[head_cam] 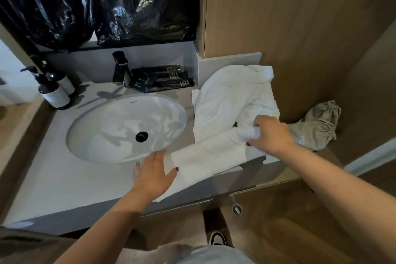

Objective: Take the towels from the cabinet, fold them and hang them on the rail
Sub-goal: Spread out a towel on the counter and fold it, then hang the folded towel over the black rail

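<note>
white towel (205,154) lies stretched across front right of the desk (64,178), just right of the sink (120,128), one end hanging over the desk's front edge. left hand (153,172) flat & fingers spread, pressing on towel's near end, not gripping. right hand (272,135) closed on a bunched fold at towel's far end. more white towels (233,94) in a loose heap behind, at back right of desk, touching the stretched one. grey cloth bag (319,126) just right of r hand, by the wood wall. faucet (121,70), dark sachets (160,78) & two pump bottles (53,90) at back of desk.
</note>
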